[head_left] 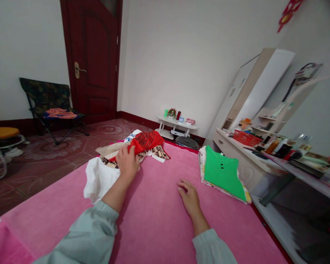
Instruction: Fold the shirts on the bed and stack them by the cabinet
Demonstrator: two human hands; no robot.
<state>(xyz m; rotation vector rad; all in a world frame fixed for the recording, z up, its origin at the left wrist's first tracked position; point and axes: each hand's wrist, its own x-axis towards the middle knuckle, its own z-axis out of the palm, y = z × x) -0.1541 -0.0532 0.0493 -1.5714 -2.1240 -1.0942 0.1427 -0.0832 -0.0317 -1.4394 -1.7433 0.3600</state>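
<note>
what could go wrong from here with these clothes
The red cloth, which the left hand is touching, lies over a brown patterned cloth, so lifting it might drag that one along.

The folded green shirt lies near the right edge of the pink sheet, so a bump could perhaps push it off.

No legible txt/nos.; dark print on red garment too blurry to read.
</note>
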